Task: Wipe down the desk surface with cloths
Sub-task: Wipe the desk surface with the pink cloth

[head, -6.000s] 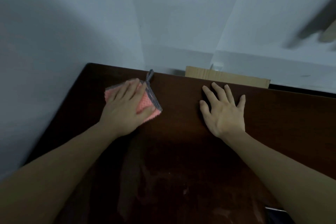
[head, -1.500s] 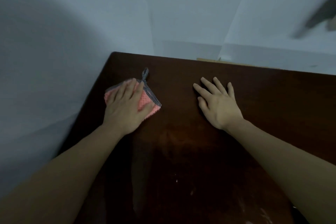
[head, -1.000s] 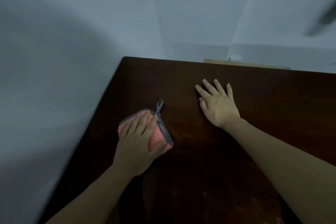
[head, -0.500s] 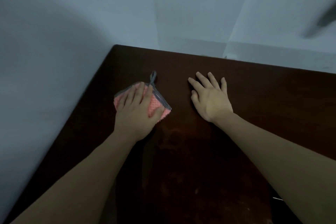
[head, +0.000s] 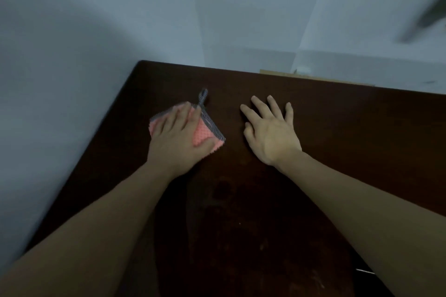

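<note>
A dark brown wooden desk (head: 337, 128) fills the lower part of the head view, its far left corner near the wall. A pink cloth (head: 204, 134) with a grey patterned edge and a small hanging loop lies flat near that corner. My left hand (head: 177, 140) presses flat on the cloth with straight fingers spread over it, hiding most of it. My right hand (head: 272, 132) rests palm down on the bare desk just right of the cloth, fingers spread, holding nothing.
Pale walls (head: 72, 55) run close along the desk's left and far edges. A strip of cardboard (head: 313, 77) shows behind the far edge. A dark object's corner (head: 364, 271) peeks at the near right.
My left hand slid the cloth toward me a second ago, then pushed it back up toward the far left corner. My right hand stayed flat in place.
</note>
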Available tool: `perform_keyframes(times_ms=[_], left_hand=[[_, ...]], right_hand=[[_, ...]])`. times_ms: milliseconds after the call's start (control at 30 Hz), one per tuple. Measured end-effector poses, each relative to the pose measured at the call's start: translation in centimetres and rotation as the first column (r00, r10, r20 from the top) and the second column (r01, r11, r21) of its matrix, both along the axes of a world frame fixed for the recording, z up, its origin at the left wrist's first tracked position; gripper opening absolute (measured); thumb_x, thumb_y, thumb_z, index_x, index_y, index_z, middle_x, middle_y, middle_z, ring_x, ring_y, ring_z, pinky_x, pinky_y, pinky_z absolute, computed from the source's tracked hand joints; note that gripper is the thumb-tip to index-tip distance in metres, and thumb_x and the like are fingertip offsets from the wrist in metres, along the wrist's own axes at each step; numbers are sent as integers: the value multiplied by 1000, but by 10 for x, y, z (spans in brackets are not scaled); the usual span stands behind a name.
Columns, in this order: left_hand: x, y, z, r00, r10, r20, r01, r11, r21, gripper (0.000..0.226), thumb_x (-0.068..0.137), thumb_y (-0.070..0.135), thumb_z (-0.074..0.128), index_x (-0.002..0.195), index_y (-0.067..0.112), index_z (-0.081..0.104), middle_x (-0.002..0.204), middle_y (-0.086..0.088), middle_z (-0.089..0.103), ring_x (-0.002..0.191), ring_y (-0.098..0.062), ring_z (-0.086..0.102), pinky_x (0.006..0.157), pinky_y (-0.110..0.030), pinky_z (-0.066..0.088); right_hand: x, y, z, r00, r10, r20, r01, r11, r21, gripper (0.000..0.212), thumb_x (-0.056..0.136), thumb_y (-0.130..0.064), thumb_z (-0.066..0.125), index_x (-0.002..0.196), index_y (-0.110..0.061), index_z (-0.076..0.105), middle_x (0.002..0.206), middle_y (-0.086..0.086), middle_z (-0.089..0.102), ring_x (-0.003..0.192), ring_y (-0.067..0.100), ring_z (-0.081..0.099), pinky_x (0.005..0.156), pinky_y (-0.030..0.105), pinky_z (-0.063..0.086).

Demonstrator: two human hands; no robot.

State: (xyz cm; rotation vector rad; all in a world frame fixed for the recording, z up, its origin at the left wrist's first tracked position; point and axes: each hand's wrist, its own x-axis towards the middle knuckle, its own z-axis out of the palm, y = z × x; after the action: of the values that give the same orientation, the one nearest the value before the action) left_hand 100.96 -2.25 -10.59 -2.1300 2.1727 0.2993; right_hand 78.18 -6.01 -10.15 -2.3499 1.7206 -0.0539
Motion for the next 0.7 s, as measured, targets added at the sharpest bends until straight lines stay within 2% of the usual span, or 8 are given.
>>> perform_keyframes(times_ms=[100,233,400,467,600,700], left_hand=[[-5,-6,-1,1000,9,13,-9,1000,-2,100,78,83,8,161,31,-8,169,3,-13,155,-19,-12,123,-42,-5],[-11,23,5,1000,-24,-18,24,1000,-20,103,75,86,2,161,30,-6,170,2,-11,155,-18,-10,123,-41,-4],[-24,66,8,995,-92,-49,94,995,30,105,65,94,-18,152,37,-21,165,8,-23,152,-13,-22,123,-38,-11],[-23,67,9,994,-90,-65,92,995,37,103,68,94,-13,154,38,-20,166,9,-22,151,-11,-24,121,-36,-15],[-29,56,6,995,-20,-95,22,1000,16,98,77,87,1,160,35,-3,168,10,-14,153,-12,-18,123,-41,-9],[-38,41,2,999,1,-36,-1,1000,-3,100,77,88,-2,160,32,-7,169,6,-16,154,-18,-15,123,-44,-7]], right_hand=[[-2,0,-1,1000,12,23,-11,1000,-12,54,106,-41,26,159,-34,25,170,-1,13,157,31,1,122,63,-3],[-1,2,2,999,13,33,-13,1000,-6,53,107,-41,26,160,-34,24,170,-1,12,157,31,0,123,62,-4],[-2,3,3,999,11,37,-11,1000,7,53,107,-41,26,160,-34,24,170,-1,12,157,30,-1,123,61,-4],[-2,3,4,999,10,36,-10,1000,9,53,107,-41,26,159,-34,25,170,-1,12,157,30,-1,123,61,-3],[-1,1,5,999,11,41,-12,1000,17,53,107,-41,26,159,-35,25,170,-2,12,157,29,-1,123,61,-4],[-2,1,3,999,12,45,-12,1000,6,53,106,-41,27,159,-35,26,170,-2,13,157,30,0,123,61,-4]])
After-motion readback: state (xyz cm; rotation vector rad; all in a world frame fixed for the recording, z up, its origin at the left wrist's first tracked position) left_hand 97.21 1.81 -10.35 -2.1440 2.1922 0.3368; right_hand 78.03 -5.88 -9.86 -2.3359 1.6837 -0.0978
